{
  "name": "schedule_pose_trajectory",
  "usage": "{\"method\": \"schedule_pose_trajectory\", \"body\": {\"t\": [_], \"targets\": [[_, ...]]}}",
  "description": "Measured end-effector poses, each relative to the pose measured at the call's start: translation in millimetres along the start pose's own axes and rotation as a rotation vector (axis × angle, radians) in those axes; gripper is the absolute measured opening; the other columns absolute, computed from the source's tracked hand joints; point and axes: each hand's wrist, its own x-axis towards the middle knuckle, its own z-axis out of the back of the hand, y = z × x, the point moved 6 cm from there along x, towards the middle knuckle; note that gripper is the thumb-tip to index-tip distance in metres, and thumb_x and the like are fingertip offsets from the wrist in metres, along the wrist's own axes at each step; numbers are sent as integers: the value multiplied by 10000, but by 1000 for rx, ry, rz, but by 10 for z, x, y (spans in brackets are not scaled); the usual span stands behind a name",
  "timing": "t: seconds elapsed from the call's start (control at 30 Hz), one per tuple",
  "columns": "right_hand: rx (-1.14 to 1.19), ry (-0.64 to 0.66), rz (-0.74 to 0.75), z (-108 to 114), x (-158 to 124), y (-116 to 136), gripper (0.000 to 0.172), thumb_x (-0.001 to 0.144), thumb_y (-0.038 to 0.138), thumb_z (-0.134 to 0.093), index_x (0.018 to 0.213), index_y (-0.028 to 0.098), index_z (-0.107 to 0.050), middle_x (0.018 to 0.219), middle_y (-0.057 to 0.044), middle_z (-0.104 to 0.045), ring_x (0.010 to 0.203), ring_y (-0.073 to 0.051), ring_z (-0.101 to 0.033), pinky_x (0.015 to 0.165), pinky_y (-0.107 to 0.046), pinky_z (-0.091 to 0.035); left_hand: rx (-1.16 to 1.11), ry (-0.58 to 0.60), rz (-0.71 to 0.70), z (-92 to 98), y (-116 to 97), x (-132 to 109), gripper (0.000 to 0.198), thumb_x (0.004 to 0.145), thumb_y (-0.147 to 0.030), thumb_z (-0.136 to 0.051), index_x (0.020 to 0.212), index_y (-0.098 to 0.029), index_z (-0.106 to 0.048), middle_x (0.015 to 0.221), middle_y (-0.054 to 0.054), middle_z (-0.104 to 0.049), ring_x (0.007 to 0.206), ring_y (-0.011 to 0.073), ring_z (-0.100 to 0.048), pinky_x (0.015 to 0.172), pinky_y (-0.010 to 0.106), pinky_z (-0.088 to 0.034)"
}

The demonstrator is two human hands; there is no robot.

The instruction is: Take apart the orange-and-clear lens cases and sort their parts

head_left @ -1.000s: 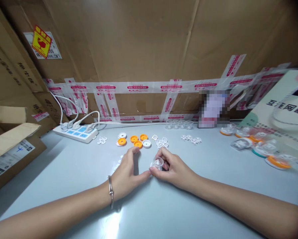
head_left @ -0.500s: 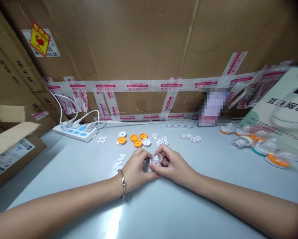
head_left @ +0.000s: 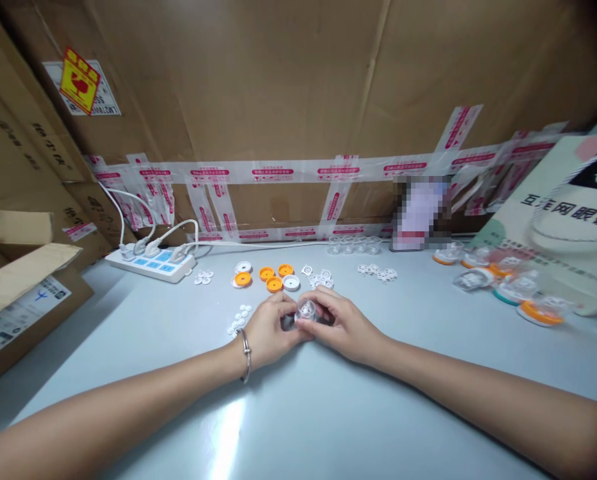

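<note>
Between my two hands is a small clear plastic dome (head_left: 307, 312) with white parts inside it. My left hand (head_left: 272, 328) curls in from the left, its thumb and fingers closed against the lower side of the dome. On the other side my right hand (head_left: 346, 325) pinches the dome between thumb and fingers. The underside is hidden by the fingers. Just beyond lie white openwork pieces (head_left: 321, 279) and orange and white round bases (head_left: 274, 284). Several small white discs (head_left: 239, 320) lie left of my left hand.
A power strip (head_left: 151, 263) with plugged-in cables sits at the back left, near an open carton (head_left: 33, 300). Clear domes (head_left: 353, 245) line the back edge. Dome-topped pieces with coloured bases (head_left: 541, 312) stand at the right by a paper bag (head_left: 568, 227). A phone (head_left: 418, 217) leans behind.
Both hands still hold the dome, which has tilted slightly between the fingers. The view has turned a little to the right, so things at the right appear shifted left.
</note>
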Motion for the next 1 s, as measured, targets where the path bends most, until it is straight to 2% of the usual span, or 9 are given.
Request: {"method": "schedule_pose_trajectory", "body": {"t": [0.37,0.47,0.57,0.67,0.77,0.83,0.9,1.0], "targets": [[33,55,63,-31,-15,42,113,797,203,-498,907,194,-523,816,-20,-455,714,-135,-436,651,-256,-362,-32,20,-9,9,-11,9,156,674,-212,-672,829,-196,-672,824,15,-549,814,159,-520,737,253,-415],[29,3,-34,-22,-7,-21,243,749,279,-568,949,201,-454,727,26,-405,640,-115,-398,601,-235,-339,-13,-7,13,10,-11,7,134,648,-218,-682,766,-164,-649,801,21,-545,786,159,-514,707,253,-415],[44,-25,-182,-28,-9,-124,381,638,340,-672,872,205,-403,592,86,-306,535,-85,-315,513,-200,-272,23,-44,45,15,8,9,188,575,-226,-725,695,-145,-605,751,14,-526,730,155,-499,647,246,-408],[66,12,-195,-48,-15,-126,266,663,315,-636,766,195,-422,549,88,-312,507,-75,-305,485,-195,-253,54,-58,48,21,20,7,207,571,-253,-723,691,-151,-589,713,2,-508,703,150,-483,619,241,-398],[68,37,-70,-43,-21,-32,152,702,222,-554,828,184,-478,673,38,-440,587,-91,-389,547,-212,-326,65,-36,31,15,24,2,161,616,-241,-677,737,-162,-607,716,0,-507,708,149,-479,630,244,-399],[38,33,-20,-37,-29,1,307,682,210,-566,970,194,-460,790,6,-466,664,-113,-420,606,-235,-362,66,-37,23,18,27,-1,157,604,-195,-668,744,-163,-605,726,-1,-509,711,149,-478,636,245,-401],[2,0,-50,-21,-36,-30,479,641,269,-638,1050,201,-397,840,-8,-446,707,-131,-426,634,-256,-381,57,-40,13,20,24,-3,174,580,-166,-675,735,-159,-597,738,3,-513,719,152,-481,638,245,-403],[-7,-61,-116,13,-51,-110,535,625,352,-684,1030,203,-367,856,-12,-423,720,-136,-427,659,-277,-399,47,-32,20,15,20,-4,189,590,-234,-697,727,-153,-596,742,14,-514,723,159,-484,641,252,-404]]}}
